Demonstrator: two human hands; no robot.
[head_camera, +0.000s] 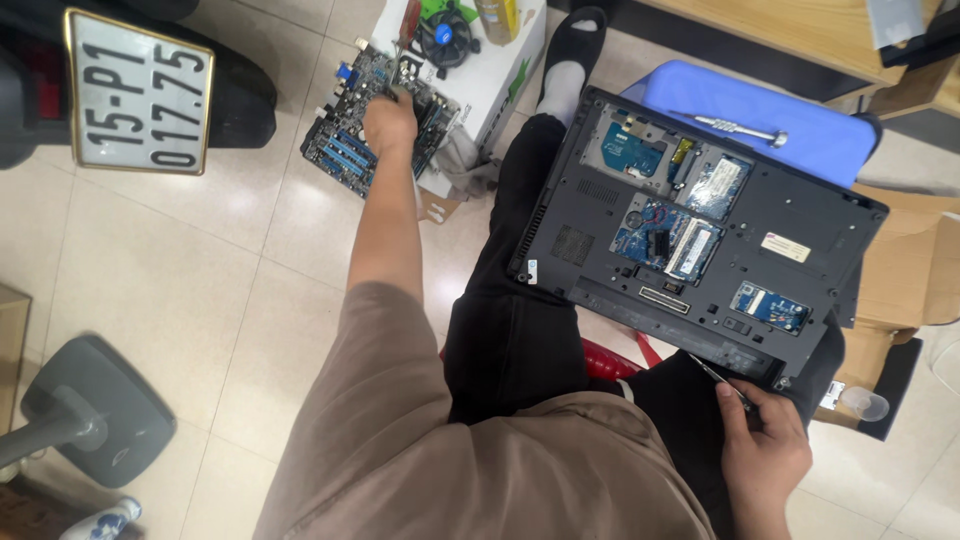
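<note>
Clearly, two boards are attended to at once. The left hand (388, 120) is stretched far out to the floor and is closed on the upper edge of a bare desktop motherboard (372, 118), which lies tilted against a white box (505, 70). The right hand (762, 452) is kept near the body, its fingers closed around a thin screwdriver (722, 382) whose tip is pointed at the near corner of an opened laptop (700, 240). The laptop is rested upside down on the lap – bottom covers removed, so that several blue circuit modules are exposed.

Some risks can be judged from this. The laptop is balanced on the knees only and is not held by any hand, so it could slide off if the body is leaned further to the left. The motherboard is gripped by one edge (bare fingers on components), so a part could be bent or the board dropped. The screwdriver tip could also scratch the casing if the hand is jerked.

Counted: one laptop, one motherboard, one white box, one cooler fan (446, 34) on that box, and two screwdrivers – the second one (728, 125) is laid on a blue seat (760, 110) beyond the laptop.
</note>
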